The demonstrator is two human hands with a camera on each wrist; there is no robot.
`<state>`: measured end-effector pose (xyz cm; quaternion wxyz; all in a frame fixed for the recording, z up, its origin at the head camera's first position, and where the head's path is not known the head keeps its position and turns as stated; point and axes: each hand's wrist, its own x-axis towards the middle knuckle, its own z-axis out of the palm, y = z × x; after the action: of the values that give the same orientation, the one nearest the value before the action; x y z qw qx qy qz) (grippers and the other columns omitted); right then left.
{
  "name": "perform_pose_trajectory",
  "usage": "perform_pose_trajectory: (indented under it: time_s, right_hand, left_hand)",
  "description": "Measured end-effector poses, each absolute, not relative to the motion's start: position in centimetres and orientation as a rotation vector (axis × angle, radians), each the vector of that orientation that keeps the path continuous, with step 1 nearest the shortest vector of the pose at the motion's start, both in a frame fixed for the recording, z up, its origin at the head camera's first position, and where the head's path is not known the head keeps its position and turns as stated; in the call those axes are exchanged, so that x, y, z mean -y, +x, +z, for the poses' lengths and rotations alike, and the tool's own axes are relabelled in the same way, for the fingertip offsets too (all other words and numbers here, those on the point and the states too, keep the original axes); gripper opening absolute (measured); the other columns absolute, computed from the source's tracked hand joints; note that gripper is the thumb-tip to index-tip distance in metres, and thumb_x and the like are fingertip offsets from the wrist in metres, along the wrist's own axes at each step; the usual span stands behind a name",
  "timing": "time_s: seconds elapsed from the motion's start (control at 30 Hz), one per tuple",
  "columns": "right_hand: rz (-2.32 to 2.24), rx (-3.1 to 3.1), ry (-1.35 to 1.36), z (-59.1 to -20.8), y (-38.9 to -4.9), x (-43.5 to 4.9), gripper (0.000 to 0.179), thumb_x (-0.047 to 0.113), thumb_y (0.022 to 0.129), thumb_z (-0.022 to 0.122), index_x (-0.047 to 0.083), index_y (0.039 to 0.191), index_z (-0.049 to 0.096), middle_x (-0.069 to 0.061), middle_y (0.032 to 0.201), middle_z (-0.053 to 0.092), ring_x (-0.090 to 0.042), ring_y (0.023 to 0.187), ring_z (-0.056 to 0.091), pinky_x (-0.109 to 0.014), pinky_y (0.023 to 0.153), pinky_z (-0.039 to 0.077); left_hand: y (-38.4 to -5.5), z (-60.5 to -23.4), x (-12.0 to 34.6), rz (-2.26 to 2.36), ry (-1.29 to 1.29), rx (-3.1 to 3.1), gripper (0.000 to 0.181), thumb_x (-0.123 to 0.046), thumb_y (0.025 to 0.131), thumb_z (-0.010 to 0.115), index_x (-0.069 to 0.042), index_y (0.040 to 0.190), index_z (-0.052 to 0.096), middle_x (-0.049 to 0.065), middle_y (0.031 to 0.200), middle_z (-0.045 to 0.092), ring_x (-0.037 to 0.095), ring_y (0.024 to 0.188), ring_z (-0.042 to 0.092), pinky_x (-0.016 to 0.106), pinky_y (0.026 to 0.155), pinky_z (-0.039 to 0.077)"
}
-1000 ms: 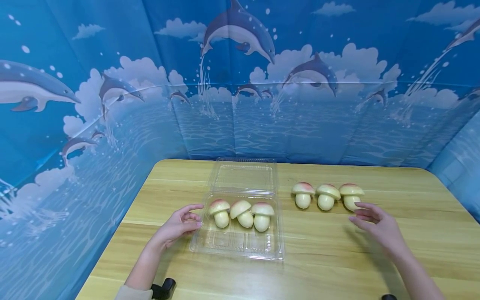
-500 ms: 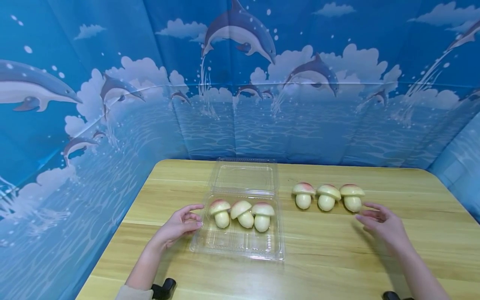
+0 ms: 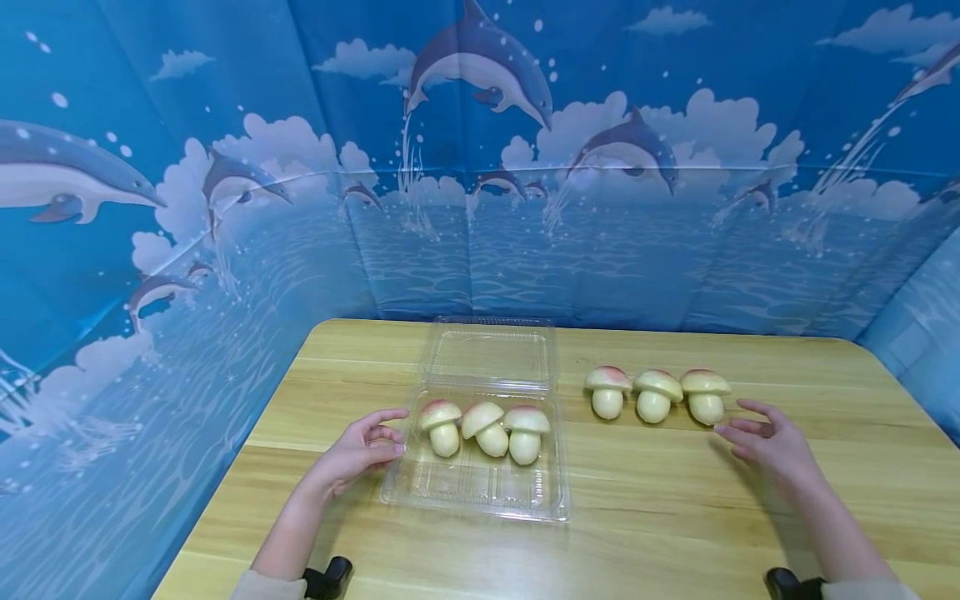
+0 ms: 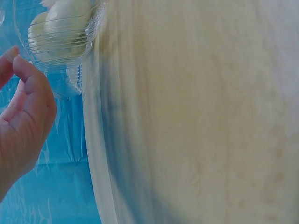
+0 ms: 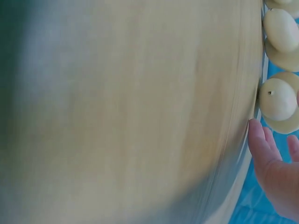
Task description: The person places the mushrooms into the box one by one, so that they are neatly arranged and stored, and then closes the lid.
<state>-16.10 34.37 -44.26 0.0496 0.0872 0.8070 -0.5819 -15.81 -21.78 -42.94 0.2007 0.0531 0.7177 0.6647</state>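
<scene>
A clear plastic clamshell box (image 3: 480, 493) lies with its lid (image 3: 489, 354) folded back, away from me. Three toy mushrooms with pale stems and pink-tinged caps stand side by side in it: a left one (image 3: 442, 429), a middle one (image 3: 486, 429) and a right one (image 3: 526, 435). My left hand (image 3: 360, 450) is at the box's left side, fingers loosely bent, fingertips right at the wall. To the right, three more mushrooms make a row on the table. My right hand (image 3: 776, 442) is beside the rightmost mushroom (image 3: 706, 396), its fingers parted and holding nothing.
The other two mushrooms of the row are a left one (image 3: 608, 392) and a middle one (image 3: 656, 396). All of this sits on a wood-grain table (image 3: 645, 533) with rounded far corners. A blue dolphin-print curtain (image 3: 480, 242) hangs behind and along the left.
My right hand has drawn back to the right from the rightmost mushroom's stem, leaving it in the row. The left hand and the box have stayed in place.
</scene>
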Motion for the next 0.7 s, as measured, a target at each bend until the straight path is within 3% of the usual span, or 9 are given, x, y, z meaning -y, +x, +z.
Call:
perform_pose_trajectory:
  time_s: [0.4, 0.53, 0.7]
  right_hand:
    - [-1.787, -2.408, 0.318, -44.1, -17.4, -34.3, 0.087, 0.021, 0.085, 0.069, -0.005, 0.145, 0.012, 0.010, 0.089, 0.055, 0.005, 0.076, 0.057, -0.024, 0.072, 0.053]
    - [-1.720, -2.454, 0.347, -43.9, -17.8, -34.1, 0.091, 0.025, 0.084, 0.070, -0.006, 0.145, 0.011, -0.009, 0.102, 0.056, 0.009, 0.074, 0.053, -0.025, 0.072, 0.053]
    - [-1.625, -2.508, 0.345, -43.8, -18.2, -34.0, 0.093, 0.029, 0.084, 0.070, -0.008, 0.144, 0.010, -0.031, 0.121, 0.043, 0.009, 0.073, 0.051, -0.025, 0.071, 0.053]
  left_hand:
    - [-15.8, -42.9, 21.9, 1.854, 0.165, -2.006, 0.062, -0.002, 0.085, 0.063, 0.003, 0.139, 0.032, 0.004, 0.094, 0.053, 0.011, 0.075, 0.055, 0.021, 0.065, 0.046]
    - [-15.8, -42.9, 21.9, 1.851, 0.171, -2.006, 0.062, -0.003, 0.086, 0.063, 0.004, 0.139, 0.032, 0.003, 0.093, 0.053, 0.010, 0.075, 0.055, 0.021, 0.065, 0.046]
    - [-15.7, -42.8, 21.8, 1.854, 0.153, -2.007, 0.062, -0.002, 0.085, 0.064, 0.002, 0.139, 0.033, 0.003, 0.093, 0.054, 0.010, 0.073, 0.054, 0.021, 0.064, 0.046]
